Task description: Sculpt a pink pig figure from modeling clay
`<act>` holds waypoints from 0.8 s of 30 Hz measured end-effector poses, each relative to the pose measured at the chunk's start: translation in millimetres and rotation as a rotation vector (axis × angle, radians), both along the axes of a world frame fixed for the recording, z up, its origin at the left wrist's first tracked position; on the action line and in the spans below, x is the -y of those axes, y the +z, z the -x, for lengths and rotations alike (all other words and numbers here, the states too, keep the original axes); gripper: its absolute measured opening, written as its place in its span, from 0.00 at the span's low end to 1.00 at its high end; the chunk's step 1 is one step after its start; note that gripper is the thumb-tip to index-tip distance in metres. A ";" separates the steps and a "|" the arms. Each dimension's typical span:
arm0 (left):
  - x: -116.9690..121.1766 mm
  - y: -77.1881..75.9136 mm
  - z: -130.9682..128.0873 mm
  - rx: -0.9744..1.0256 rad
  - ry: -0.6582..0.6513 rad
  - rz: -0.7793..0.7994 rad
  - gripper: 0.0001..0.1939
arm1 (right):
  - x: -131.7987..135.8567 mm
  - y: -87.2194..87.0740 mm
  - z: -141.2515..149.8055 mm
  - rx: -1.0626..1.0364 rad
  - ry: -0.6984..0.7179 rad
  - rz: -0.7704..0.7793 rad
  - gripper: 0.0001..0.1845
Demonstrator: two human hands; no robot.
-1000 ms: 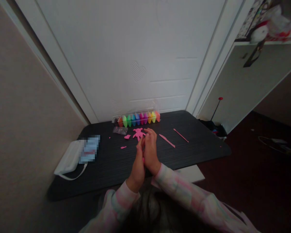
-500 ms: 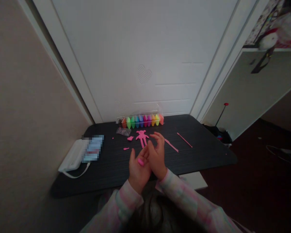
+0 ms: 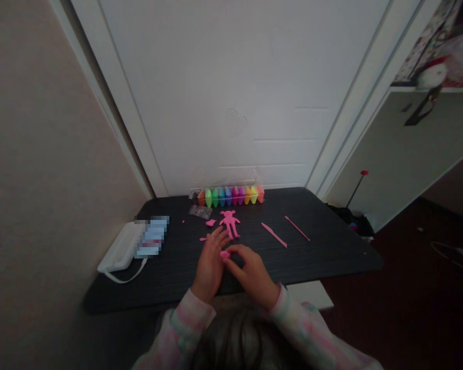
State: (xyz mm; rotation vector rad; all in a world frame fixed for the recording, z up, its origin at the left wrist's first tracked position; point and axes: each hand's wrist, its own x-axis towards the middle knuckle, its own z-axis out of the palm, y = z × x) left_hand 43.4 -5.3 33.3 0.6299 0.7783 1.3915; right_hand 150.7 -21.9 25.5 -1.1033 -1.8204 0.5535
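Note:
A small lump of pink modelling clay [image 3: 225,254] is pinched between the thumb and forefinger of my right hand [image 3: 254,272]. Beside it, my left hand [image 3: 209,264] has its fingers stretched out and its palm turned toward the lump. Just past my fingertips a flat pink clay figure [image 3: 229,222] with ears, arms and legs lies on the black table [image 3: 170,277]. To its left are a pink clay scrap [image 3: 210,223] and a smaller pink piece [image 3: 202,239], partly behind my left hand.
A row of coloured clay packs [image 3: 231,196] stands at the back, with a clear plastic packet [image 3: 200,211] before it. Two pink tools, a knife [image 3: 273,235] and a thin stick [image 3: 297,228], lie at right. A white power bank [image 3: 118,249] with a cable and a blurred phone-like item [image 3: 152,237] lie left.
The pink lump was lying on my left palm and is now pinched in my right hand. My right hand has drawn back toward me, uncovering the pink knife.

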 end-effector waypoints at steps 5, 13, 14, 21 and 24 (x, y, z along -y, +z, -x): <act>2.1 -6.4 18.5 -0.595 -0.200 -0.059 0.13 | -8.1 -13.9 -14.1 0.071 0.002 -0.040 0.07; 5.0 -3.7 18.3 -0.697 -0.223 -0.107 0.08 | -10.4 -21.3 -19.3 0.008 0.133 0.023 0.13; 4.9 -4.0 18.4 -0.691 -0.226 -0.113 0.08 | -10.7 -20.7 -19.5 0.007 0.145 0.035 0.14; 3.7 -7.1 18.1 -0.689 -0.251 -0.133 0.07 | -11.4 -15.7 -19.7 -0.008 0.149 0.111 0.10; 3.2 -7.7 18.9 -0.731 -0.285 -0.136 0.07 | -10.9 -14.8 -19.7 -0.009 0.161 0.118 0.10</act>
